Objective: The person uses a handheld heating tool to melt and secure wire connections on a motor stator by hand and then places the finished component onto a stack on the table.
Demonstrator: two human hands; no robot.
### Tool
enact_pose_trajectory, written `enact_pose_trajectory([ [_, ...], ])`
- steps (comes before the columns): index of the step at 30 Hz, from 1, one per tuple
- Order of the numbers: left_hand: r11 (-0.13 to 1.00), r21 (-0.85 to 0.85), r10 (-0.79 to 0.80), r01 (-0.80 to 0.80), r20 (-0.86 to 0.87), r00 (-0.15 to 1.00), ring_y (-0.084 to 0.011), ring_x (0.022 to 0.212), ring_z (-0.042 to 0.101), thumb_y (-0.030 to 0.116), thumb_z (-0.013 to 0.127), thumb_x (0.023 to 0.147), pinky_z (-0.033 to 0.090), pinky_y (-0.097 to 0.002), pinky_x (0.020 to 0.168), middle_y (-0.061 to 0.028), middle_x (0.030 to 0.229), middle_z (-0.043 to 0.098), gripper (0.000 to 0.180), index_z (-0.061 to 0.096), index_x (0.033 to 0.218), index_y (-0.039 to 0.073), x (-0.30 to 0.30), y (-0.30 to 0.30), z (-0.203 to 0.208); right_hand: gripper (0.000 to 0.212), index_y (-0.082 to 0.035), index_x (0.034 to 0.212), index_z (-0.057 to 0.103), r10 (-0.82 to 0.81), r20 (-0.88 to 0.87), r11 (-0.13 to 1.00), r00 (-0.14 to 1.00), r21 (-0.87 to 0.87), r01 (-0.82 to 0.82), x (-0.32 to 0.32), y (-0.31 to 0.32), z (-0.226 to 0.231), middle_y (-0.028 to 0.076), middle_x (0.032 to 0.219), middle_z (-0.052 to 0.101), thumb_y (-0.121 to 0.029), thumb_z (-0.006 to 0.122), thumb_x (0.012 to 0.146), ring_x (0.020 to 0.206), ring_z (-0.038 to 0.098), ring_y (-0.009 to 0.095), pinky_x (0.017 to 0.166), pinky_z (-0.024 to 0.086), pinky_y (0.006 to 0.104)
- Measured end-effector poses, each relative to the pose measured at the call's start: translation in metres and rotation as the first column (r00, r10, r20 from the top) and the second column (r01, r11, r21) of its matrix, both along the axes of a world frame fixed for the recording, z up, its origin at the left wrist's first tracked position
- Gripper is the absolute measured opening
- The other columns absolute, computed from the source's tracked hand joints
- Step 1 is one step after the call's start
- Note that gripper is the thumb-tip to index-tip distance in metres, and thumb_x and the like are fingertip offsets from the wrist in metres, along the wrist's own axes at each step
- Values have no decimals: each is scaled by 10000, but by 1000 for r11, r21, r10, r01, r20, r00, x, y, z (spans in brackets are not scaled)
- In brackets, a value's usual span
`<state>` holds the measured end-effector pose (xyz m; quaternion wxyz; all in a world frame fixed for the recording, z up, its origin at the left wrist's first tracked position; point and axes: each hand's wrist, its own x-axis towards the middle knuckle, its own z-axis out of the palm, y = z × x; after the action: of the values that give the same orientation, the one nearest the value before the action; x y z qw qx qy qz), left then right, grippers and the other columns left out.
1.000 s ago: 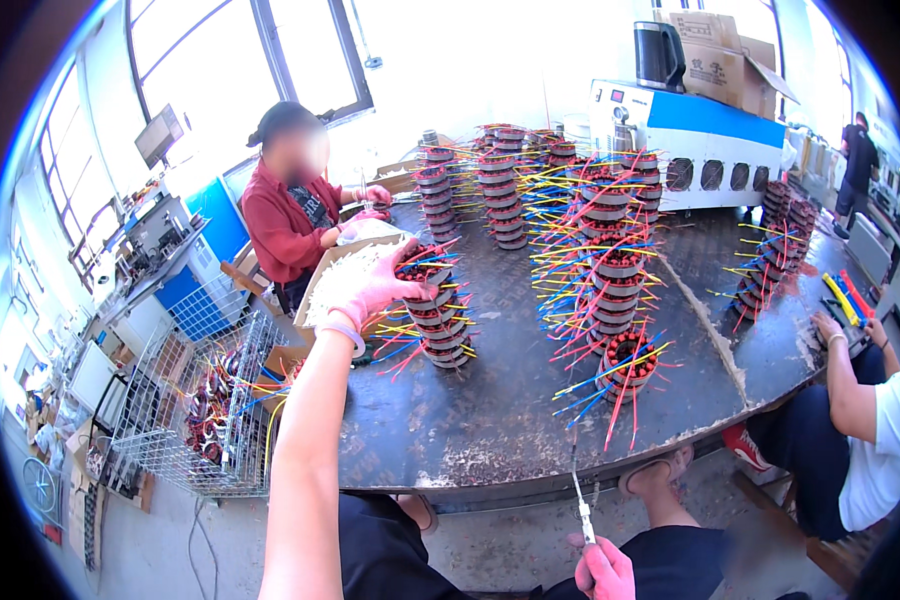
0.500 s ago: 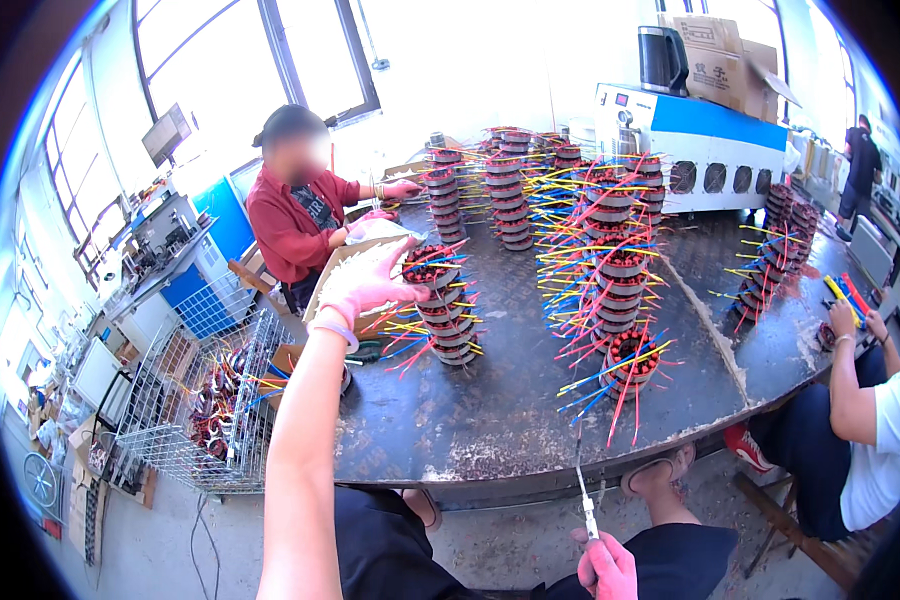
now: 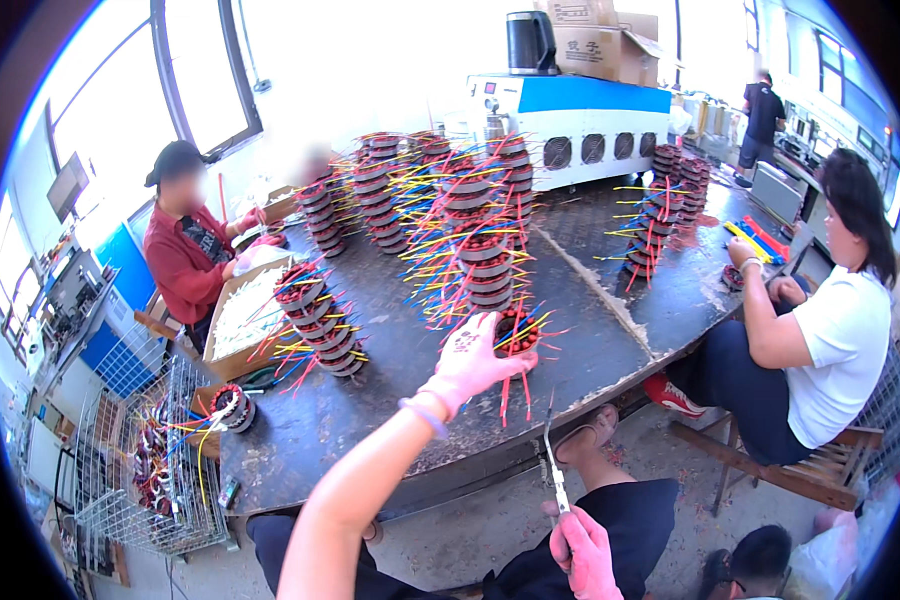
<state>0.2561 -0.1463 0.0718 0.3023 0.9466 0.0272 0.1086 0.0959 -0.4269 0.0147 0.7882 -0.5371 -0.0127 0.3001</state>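
Reaching over the table, my left hand (image 3: pixel 473 357), in a pink glove with a purple band at the wrist, grips the near rim of a wound motor stator (image 3: pixel 516 332). Red, blue and yellow lead wires stick out from that stator. Part of it is hidden behind my fingers. Low in front, below the table edge, my right hand (image 3: pixel 582 552), also pink-gloved, is closed around a thin tool (image 3: pixel 558 488) with a long pointed metal tip and a whitish shank. The tip points up, apart from the stator.
Stator stacks stand at the left (image 3: pixel 318 318), centre (image 3: pixel 482 235) and right (image 3: pixel 655 235). A loose stator (image 3: pixel 233 408) lies near a wire basket (image 3: pixel 130 510). A carton of white pieces (image 3: pixel 255 315) is at the left. One co-worker (image 3: pixel 185 245) works beyond it, another (image 3: pixel 820 330) sits right.
My left hand has left the top of the left stator stack and moved right to the front stator. The right hand still holds the thin tool. The view has turned right.
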Motion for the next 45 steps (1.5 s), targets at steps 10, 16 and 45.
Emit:
enact_pose_trajectory([
  [10, 938, 265, 252, -225, -72, 965, -333, 1237, 564, 638, 789, 652, 458, -396, 1028, -230, 1322, 548, 1162, 353, 1482, -48, 51, -13, -31, 414, 41, 1300, 574, -23, 3, 998, 1000, -54, 23, 6, -14, 5, -40, 616, 483, -294, 495, 1070, 494, 358, 26, 457, 243, 201],
  [16, 999, 40, -20, 20, -7, 1000, -347, 1301, 525, 569, 826, 650, 423, -392, 1090, -251, 1385, 525, 1144, 351, 1490, -45, -17, 11, 10, 403, 46, 1300, 571, -52, 36, 999, 998, -10, 52, -2, -13, 2, -43, 620, 485, -274, 501, 1064, 495, 356, 26, 457, 231, 197],
  [45, 978, 191, 85, -82, -6, 996, -426, 1324, 459, 527, 846, 680, 365, -463, 1125, -260, 1417, 477, 1008, 458, 1422, -34, -243, 147, -83, 344, 8, 1277, 603, 421, -92, 845, 902, -321, -427, -58, 92, -32, -70, 659, 444, -235, 499, 1057, 586, 349, 34, 543, 260, 210],
])
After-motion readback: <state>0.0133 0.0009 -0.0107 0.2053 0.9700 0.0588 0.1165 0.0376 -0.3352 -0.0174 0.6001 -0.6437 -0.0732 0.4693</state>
